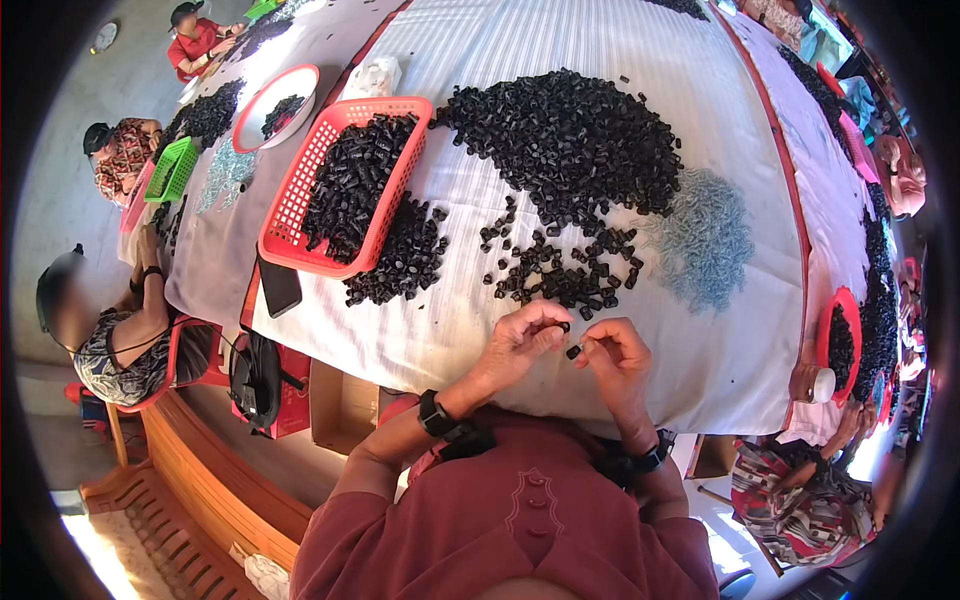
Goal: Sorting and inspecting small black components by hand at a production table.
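Taking our two hands [525, 340] as the clock's centre, we have loose parts [572, 270] at twelve on the table [730, 360], and a large heap [570, 140] behind them. Against that heap's side, between one and two, lies a second heap [705, 240]. At ten sits our filled basket [310, 258], with a side heap [408, 258] along its right, a phone [280, 288] just before its near end, and a basin [290, 85] behind its left. A tub [825, 345] and a jar [812, 383] stand at three; a bench [215, 455] is at eight.
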The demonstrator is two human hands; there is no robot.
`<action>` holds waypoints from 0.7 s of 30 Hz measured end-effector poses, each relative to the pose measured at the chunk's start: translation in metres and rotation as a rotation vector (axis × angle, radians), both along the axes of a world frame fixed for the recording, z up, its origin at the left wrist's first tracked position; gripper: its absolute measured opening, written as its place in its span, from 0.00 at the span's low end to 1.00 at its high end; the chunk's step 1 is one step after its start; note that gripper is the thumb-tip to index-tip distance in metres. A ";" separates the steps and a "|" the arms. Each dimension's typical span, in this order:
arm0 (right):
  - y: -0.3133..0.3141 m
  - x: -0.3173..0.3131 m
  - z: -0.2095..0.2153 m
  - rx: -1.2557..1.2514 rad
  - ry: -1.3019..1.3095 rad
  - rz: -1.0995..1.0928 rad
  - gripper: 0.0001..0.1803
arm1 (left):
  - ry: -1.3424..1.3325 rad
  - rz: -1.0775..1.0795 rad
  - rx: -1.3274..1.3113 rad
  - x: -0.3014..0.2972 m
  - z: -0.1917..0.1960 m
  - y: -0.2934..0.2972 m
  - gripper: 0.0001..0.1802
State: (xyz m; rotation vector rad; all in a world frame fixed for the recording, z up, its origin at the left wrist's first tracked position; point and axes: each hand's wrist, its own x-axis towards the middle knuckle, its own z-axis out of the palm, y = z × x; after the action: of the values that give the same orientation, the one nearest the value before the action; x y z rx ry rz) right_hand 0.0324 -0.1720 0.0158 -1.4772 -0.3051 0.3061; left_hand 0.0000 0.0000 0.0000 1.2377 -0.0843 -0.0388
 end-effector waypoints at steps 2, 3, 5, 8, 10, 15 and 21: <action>0.001 0.001 0.004 0.062 0.064 -0.010 0.06 | 0.035 0.021 0.083 -0.003 0.005 -0.001 0.07; 0.004 0.001 0.005 0.066 0.065 -0.011 0.06 | 0.036 0.021 0.087 -0.004 0.005 0.001 0.07; 0.007 0.001 0.006 0.056 0.018 0.011 0.04 | 0.087 -0.032 0.043 -0.007 0.006 0.004 0.06; 0.005 0.001 0.004 0.032 0.012 0.052 0.03 | 0.123 -0.085 -0.028 -0.009 0.007 0.006 0.06; 0.004 0.000 0.005 0.012 0.016 0.072 0.03 | 0.128 -0.104 -0.034 -0.010 0.007 0.006 0.06; 0.000 -0.006 0.004 -0.078 -0.073 0.121 0.05 | 0.199 -0.166 -0.154 -0.015 0.007 0.008 0.05; -0.006 -0.003 0.019 -0.160 -0.154 0.273 0.07 | 0.289 -0.208 -0.235 -0.021 0.003 0.010 0.04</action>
State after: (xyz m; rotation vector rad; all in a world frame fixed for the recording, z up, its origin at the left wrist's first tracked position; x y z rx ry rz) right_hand 0.0293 -0.1784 0.0345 -1.6212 -0.6215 0.4442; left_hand -0.0211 0.0104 0.0028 0.9738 0.0337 -0.3778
